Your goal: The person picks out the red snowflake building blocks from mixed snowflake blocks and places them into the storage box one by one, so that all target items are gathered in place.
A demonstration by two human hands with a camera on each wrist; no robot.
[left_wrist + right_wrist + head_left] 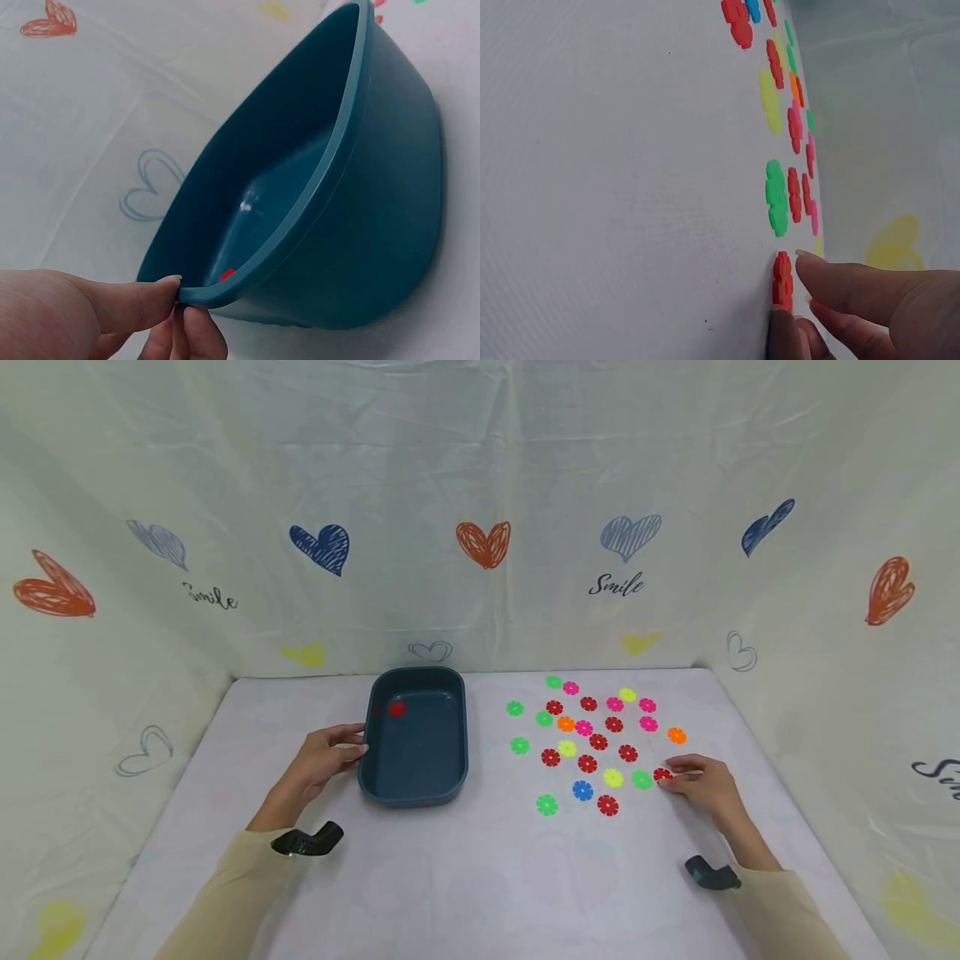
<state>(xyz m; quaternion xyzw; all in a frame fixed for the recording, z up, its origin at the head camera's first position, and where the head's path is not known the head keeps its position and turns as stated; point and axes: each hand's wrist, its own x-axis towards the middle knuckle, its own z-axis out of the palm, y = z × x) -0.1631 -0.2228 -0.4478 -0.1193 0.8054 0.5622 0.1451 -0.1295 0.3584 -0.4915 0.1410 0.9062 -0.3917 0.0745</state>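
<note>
A dark teal plastic tub point(412, 800) stands on the table left of centre, with one red notched disc point(397, 709) inside it. My left hand point(324, 762) pinches the tub's left rim; in the left wrist view the thumb lies on top of the rim and the fingers are below it. On the right, my right hand point(701, 785) is at a red notched disc point(782, 281) that lies flat on the table. One fingertip touches the disc's near edge, while another is just beside it with a small gap. A green disc point(776, 198) lies close by.
Several flat notched discs in red, green, pink, yellow and orange lie scattered right of the tub, among them a blue disc point(582, 790). The white-covered table point(480, 877) meets a pale curtain point(495, 468) printed with hearts at the back and sides.
</note>
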